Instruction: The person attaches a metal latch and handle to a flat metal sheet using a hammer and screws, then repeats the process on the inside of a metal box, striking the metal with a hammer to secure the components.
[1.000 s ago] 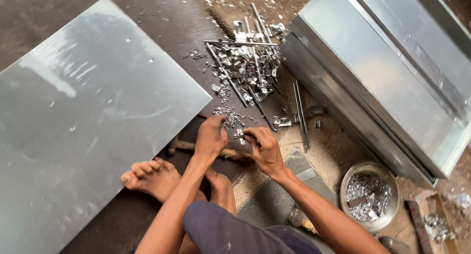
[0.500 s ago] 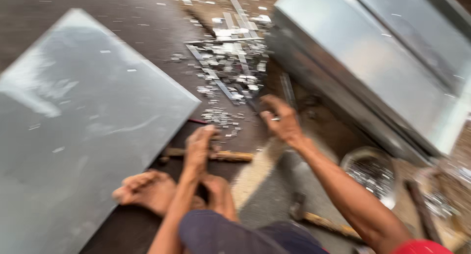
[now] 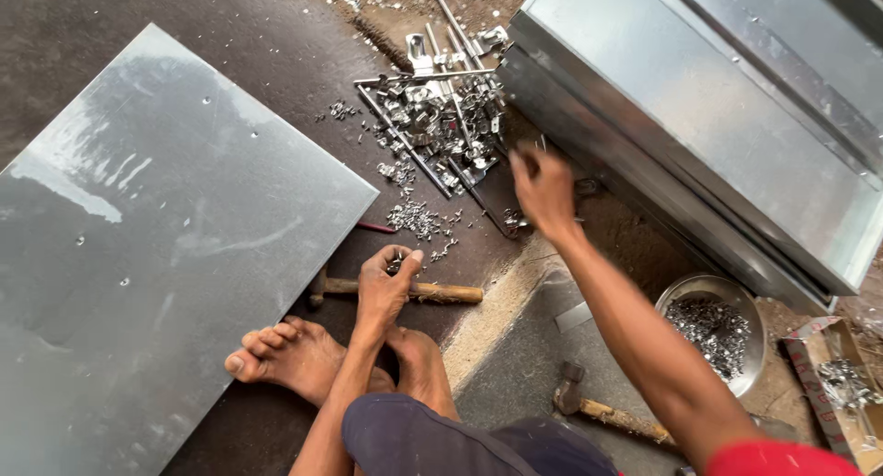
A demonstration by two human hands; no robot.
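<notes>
The person works with bare arms and bare feet point(image 3: 294, 356), with no gloves, rings or watch to be seen on the left hand point(image 3: 384, 287) or the right hand point(image 3: 544, 189). Dark navy shorts point(image 3: 441, 439) cover the lap at the near edge. A red sleeve point(image 3: 782, 459) shows at the near right corner, on the right upper arm.

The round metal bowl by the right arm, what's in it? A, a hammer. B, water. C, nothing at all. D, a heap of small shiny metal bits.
D: the round metal bowl, on the ground beside the right forearm, holds a heap of small shiny metal bits; no water or hammer lies in it.
</notes>
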